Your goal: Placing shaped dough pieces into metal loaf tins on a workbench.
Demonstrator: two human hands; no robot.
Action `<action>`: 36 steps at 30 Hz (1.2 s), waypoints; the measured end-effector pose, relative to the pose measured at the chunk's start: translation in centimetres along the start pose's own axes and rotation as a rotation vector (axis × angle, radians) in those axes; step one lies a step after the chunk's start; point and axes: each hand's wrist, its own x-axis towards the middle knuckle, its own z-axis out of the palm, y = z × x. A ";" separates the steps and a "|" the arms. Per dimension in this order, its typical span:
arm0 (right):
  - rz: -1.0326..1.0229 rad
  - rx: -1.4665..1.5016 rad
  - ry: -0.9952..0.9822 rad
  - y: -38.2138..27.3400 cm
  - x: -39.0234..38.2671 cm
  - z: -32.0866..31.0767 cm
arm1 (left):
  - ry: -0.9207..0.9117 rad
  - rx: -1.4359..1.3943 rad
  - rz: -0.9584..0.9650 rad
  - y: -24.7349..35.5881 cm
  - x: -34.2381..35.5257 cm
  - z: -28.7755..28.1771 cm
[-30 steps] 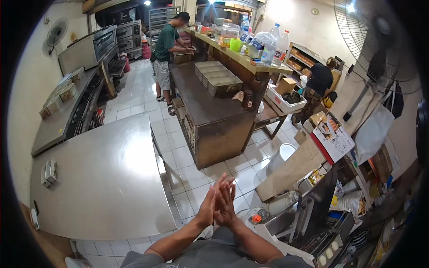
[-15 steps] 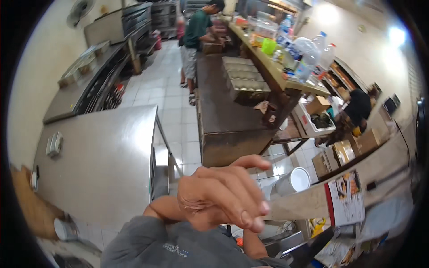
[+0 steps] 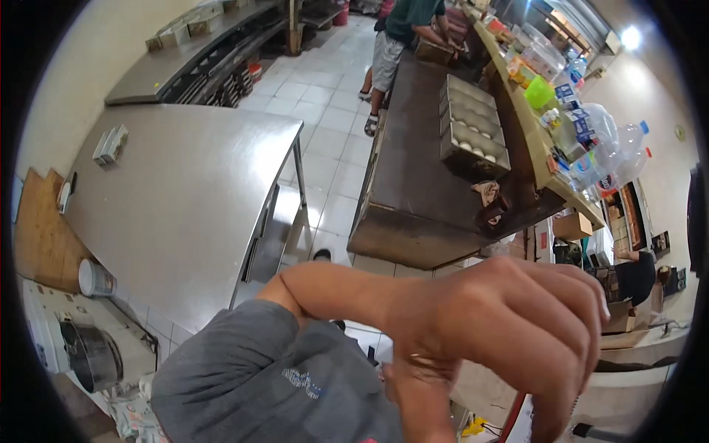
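Note:
My left hand (image 3: 517,332) reaches across my grey shirt toward the lower right, large and close, its fingers curled; whatever they hold, if anything, is hidden. Beneath its wrist, touching or very near it, is part of my right hand (image 3: 421,391), with its fingers out of sight. Behind my hands stands a dark-topped counter (image 3: 406,162) with connected metal pans (image 3: 473,125), some containing several pale rounded pieces.
A steel table (image 3: 170,207) stands left, a white bucket (image 3: 96,277) and metal bowl (image 3: 92,354) below it. A co-worker (image 3: 399,29) works at the counter's far end; another person (image 3: 628,280) is at the right. Bottles (image 3: 620,140) crowd the ledge.
My hands were raised palm to palm; my left hand has since curled and moved rightward across the right. The view has swung, shifting the steel table and counter upward.

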 end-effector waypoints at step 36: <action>-0.465 0.287 1.040 -37.8 36.5 -1.7 | 0.492 1.028 -1.764 8.4 -39.0 -58.0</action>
